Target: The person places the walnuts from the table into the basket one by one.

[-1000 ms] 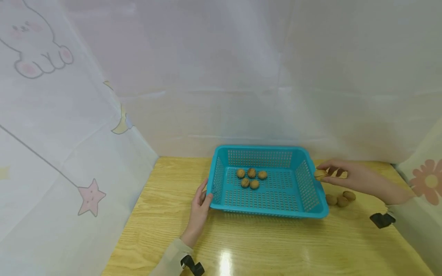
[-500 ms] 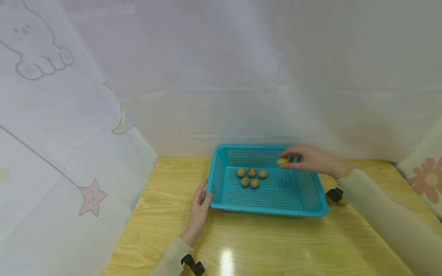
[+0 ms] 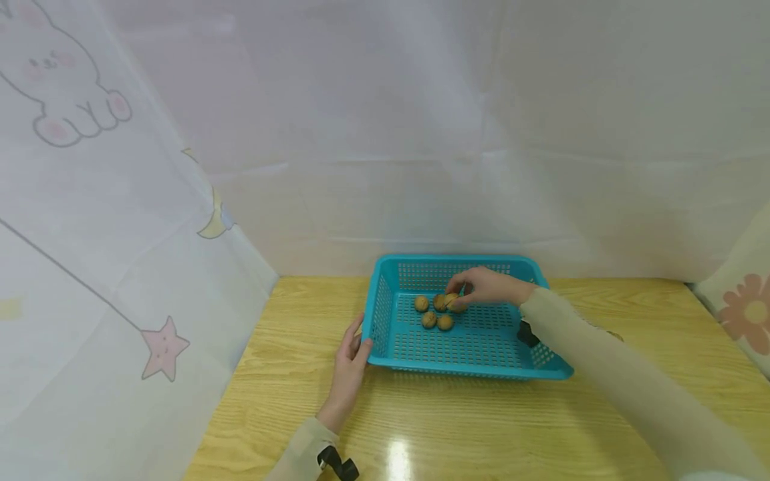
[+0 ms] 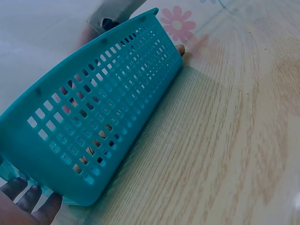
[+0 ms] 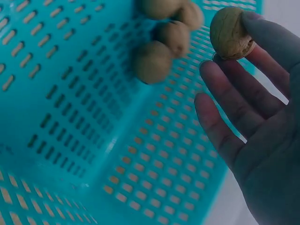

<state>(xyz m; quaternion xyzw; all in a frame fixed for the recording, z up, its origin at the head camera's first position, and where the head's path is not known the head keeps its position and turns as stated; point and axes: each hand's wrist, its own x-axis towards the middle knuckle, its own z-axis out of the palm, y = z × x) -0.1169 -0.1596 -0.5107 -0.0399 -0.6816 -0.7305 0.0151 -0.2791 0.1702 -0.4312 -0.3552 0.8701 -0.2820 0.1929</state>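
A turquoise plastic basket (image 3: pixel 457 369) with slotted walls stands on the wooden table. At its left end my left hand (image 3: pixel 347 367) holds the rim, thumb on top; the left wrist view shows fingers (image 4: pixel 29 199) against the basket's end. Over the basket floor, my right hand (image 3: pixel 490 286) pinches a walnut (image 5: pixel 230 33) between thumb and fingertips. Several other walnuts (image 3: pixel 429 320) lie grouped on the floor just left of and below that hand. One of them is partly hidden behind the held walnut.
Right of the basket, loose walnuts (image 3: pixel 615 335) on the wooden table (image 3: pixel 289 327) are mostly covered by my right sleeve (image 3: pixel 601 361). A pale printed sheet (image 3: pixel 385 133) hangs behind and at both sides.
My right hand has carried the walnut leftward from beyond the basket's right rim to the walnuts inside and lowered it. The left hand and basket have stayed put.
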